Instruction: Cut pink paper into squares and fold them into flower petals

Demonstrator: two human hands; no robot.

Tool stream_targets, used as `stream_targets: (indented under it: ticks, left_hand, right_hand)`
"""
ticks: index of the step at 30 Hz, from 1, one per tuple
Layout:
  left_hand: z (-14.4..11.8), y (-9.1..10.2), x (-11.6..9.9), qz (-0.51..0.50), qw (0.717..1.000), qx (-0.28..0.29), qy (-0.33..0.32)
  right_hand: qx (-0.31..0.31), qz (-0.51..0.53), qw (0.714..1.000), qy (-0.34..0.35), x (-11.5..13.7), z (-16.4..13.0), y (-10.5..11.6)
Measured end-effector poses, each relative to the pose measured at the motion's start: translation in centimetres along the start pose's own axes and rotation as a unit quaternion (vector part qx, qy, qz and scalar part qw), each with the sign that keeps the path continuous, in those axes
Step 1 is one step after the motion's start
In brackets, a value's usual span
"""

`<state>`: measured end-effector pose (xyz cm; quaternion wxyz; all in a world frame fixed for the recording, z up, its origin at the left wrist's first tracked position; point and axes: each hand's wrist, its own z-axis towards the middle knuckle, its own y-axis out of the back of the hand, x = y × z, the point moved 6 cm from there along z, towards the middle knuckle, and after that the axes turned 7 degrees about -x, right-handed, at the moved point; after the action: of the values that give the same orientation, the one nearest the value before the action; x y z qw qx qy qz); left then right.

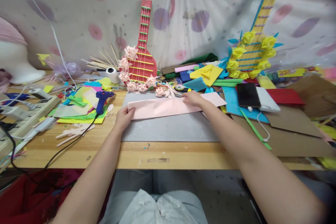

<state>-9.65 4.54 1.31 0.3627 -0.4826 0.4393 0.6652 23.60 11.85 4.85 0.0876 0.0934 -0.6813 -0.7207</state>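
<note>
A long strip of pale pink paper [160, 107] stretches across the grey cutting mat [168, 129]. Its left end is pinched in my left hand [125, 116], thumb on top. My right hand [193, 98] grips the upper edge right of the middle, and the strip's pointed right end sticks out beyond my wrist. Just behind the strip stands a red cardboard guitar [143, 63] trimmed with pink paper flowers [131, 53]. A loose pink paper flower [165, 91] lies close to my right fingers.
On the left are a blue glue gun [102, 102] with its cord, paper scraps [78, 103] and a power strip [28, 119]. To the right lie a black phone [248, 95], cardboard sheets [291, 140] and a yellow guitar [253, 54] with yellow flowers. Coloured paper [206, 75] is piled behind.
</note>
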Motion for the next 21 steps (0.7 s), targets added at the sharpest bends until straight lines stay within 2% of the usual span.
stream_targets:
  ticks: [4,7,11,14,17,21]
  left_hand:
    - [0.2,0.0,0.6,-0.014,1.000,0.000,0.008]
    - [0.1,-0.5,1.0,-0.012,0.999,-0.014,0.026]
    - [-0.3,-1.8,0.9,-0.026,0.995,-0.072,0.062]
    - [-0.7,-3.0,0.8,-0.044,0.989,-0.111,0.087]
    - [-1.0,-3.7,0.6,-0.033,0.987,-0.128,0.096]
    - [-1.1,-3.7,0.7,-0.017,0.987,-0.127,0.096]
  right_hand:
    - [-0.009,-0.049,0.999,0.008,0.0,0.6,1.1]
    - [-0.044,-0.095,0.994,0.017,0.0,1.6,3.0]
    - [-0.167,-0.119,0.978,0.034,1.0,3.6,6.3]
    - [-0.260,-0.102,0.960,0.003,1.8,4.9,8.2]
    - [-0.280,-0.081,0.956,-0.023,2.5,5.4,8.2]
    - [-0.240,-0.037,0.967,-0.072,1.7,3.8,6.1]
